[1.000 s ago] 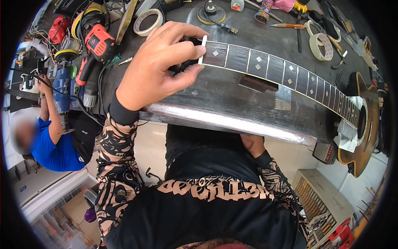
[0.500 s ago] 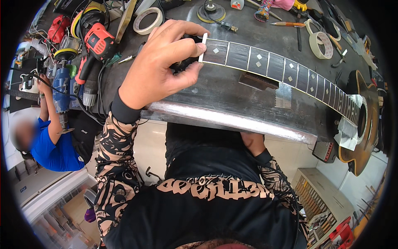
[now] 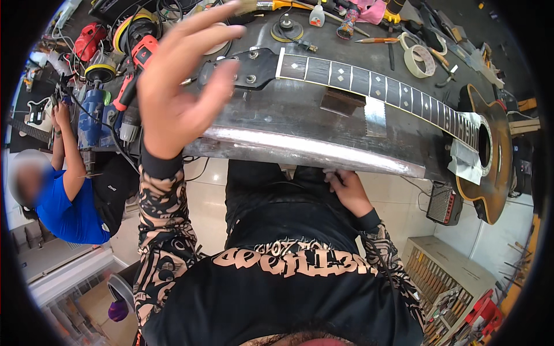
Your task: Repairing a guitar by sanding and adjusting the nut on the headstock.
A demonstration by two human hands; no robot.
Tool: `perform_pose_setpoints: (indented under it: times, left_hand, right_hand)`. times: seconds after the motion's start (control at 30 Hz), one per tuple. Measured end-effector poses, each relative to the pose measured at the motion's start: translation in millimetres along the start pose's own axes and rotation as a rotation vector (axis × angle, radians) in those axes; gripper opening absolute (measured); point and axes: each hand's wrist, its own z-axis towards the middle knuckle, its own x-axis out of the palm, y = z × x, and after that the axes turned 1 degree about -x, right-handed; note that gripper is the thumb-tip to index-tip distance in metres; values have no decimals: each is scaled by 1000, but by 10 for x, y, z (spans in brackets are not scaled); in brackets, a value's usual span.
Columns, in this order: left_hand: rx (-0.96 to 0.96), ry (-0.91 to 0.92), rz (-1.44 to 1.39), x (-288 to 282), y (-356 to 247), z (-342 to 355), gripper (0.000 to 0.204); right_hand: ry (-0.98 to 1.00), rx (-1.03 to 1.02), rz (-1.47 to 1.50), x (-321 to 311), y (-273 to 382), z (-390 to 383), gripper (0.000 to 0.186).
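Note:
My left hand is raised over the left of the bench, fingers spread and blurred by motion, holding nothing. Behind it, an acoustic guitar's black headstock with its tuner posts is partly covered. A white nut sits where the headstock meets the dark fretboard, which has diamond inlays. To the right lies the guitar body, with whitish tape beside the sound hole. Below the bench edge, my right hand rests near my lap, fingers curled together; whatever they hold, if anything, is hidden.
A dark block and a metal plate lie beneath the neck. Tape rolls, an orange pen and a paintbrush are farther back. Power tools crowd the left. A person in blue works there.
My left hand has let go of the nut and moved left and up, its fingers spreading and uncovering the headstock. My right hand has come into fuller view below the bench edge.

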Motion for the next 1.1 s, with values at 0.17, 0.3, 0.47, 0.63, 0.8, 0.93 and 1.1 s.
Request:
perform_pose_setpoints:
  times: [0.17, 0.3, 0.47, 0.63, 0.8, 0.93, 1.1]
  left_hand:
    - [-103, 147, -58, -280, -420, -468, 32]
    - [-189, 454, 57, 284, -682, -884, 49]
    - [-146, 370, 130, 614, -783, -1040, 35]
    - [-1, 458, 13, 1022, -1833, -872, 36]
    - [170, 572, -118, 2036, -2603, -903, 39]
    - [314, 629, -98, 2837, -2909, -1066, 49]
    - [359, 728, -260, 2846, -2857, -1144, 62]
  right_hand:
    - [-261, -75, 96, -255, -29, -496, 20]
    - [-282, -31, 288, -259, 46, -681, 23]
    - [-84, -241, 453, -4, 441, -722, 42]
    - [-198, -347, 908, 213, 528, -1465, 56]
    - [-577, -244, 1357, 99, -137, -1971, 45]
    - [-774, -91, 1439, -304, -997, -1907, 40]
    - [-997, -31, 1281, -1157, -2544, -1327, 50]
